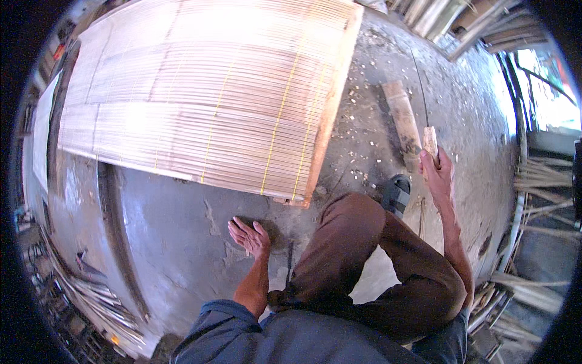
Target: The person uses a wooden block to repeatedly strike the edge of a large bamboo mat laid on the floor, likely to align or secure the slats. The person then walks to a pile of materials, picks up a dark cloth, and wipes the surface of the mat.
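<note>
My right hand (pixel 438 173) is closed round the light wooden handle of a tool with a long, thin, dark blade (pixel 421 85). Its blade points away from me; whether it is a knife or a saw I cannot tell. My left hand (pixel 249 236) holds nothing, its fingers stretched out, above the grey floor just short of a slatted panel (pixel 230 109). That big panel has many narrow pale strips crossed by yellow cords, and a wooden edge (pixel 330 130) runs down its right side. Left of the tool lies a flat, worn wooden board (pixel 401 115).
Small pale chips are strewn over the floor (pixel 370 79) beside the panel. My sandalled foot (pixel 397 193) rests near the board's lower end. Bundled sticks (pixel 103 303) lie at the lower left; more sticks (pixel 539 194) line the right side. Planks (pixel 448 21) are piled at the back right.
</note>
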`<state>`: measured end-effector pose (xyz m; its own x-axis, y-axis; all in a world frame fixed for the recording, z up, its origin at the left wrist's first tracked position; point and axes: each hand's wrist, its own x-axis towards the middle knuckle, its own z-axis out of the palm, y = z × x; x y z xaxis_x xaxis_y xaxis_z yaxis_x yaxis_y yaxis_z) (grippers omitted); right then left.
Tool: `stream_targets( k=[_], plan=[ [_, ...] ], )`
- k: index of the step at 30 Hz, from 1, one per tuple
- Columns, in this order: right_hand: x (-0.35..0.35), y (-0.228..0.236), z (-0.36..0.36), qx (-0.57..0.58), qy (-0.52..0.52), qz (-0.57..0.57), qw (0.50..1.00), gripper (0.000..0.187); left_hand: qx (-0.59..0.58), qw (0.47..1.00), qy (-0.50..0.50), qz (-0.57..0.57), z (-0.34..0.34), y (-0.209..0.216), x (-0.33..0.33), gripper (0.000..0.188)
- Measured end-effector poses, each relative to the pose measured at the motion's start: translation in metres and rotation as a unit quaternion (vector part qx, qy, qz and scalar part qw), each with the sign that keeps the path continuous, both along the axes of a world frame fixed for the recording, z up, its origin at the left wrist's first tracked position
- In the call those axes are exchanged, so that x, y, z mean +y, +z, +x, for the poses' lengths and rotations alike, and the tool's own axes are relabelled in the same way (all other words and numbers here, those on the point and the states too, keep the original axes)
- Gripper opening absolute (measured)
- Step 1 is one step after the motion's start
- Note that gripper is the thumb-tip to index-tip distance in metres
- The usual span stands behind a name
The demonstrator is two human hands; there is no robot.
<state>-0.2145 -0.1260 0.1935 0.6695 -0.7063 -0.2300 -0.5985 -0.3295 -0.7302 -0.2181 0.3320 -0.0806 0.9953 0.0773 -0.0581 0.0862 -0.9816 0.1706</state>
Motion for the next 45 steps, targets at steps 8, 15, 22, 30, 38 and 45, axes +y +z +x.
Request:
stream_targets(
  k=[8,15,22,30,38,45],
  plan=[
    [0.018,-0.037,-0.007,0.006,-0.061,0.056,0.997,0.032,0.001,1.000,-0.005,-0.010,-0.001,0.012,-0.003,0.068],
    [0.017,-0.051,-0.003,0.016,-0.015,0.081,0.996,0.030,-0.005,1.000,0.001,-0.019,-0.001,0.008,-0.002,0.068],
    [0.037,0.009,-0.037,0.042,0.004,0.069,0.997,0.026,-0.013,1.000,0.009,-0.005,0.000,0.006,0.000,0.067],
    [0.049,-0.059,-0.039,-0.053,-0.054,0.045,0.996,0.032,-0.046,0.999,-0.012,-0.022,-0.006,0.008,-0.003,0.063],
    [0.095,-0.145,-0.062,-0.023,-0.018,0.060,0.998,0.039,-0.067,0.998,-0.019,-0.010,-0.009,-0.002,0.007,0.059],
    [0.160,-0.177,-0.089,-0.150,0.012,0.106,0.983,0.042,-0.088,0.996,-0.006,-0.025,-0.013,-0.015,0.011,0.058]
  ],
)
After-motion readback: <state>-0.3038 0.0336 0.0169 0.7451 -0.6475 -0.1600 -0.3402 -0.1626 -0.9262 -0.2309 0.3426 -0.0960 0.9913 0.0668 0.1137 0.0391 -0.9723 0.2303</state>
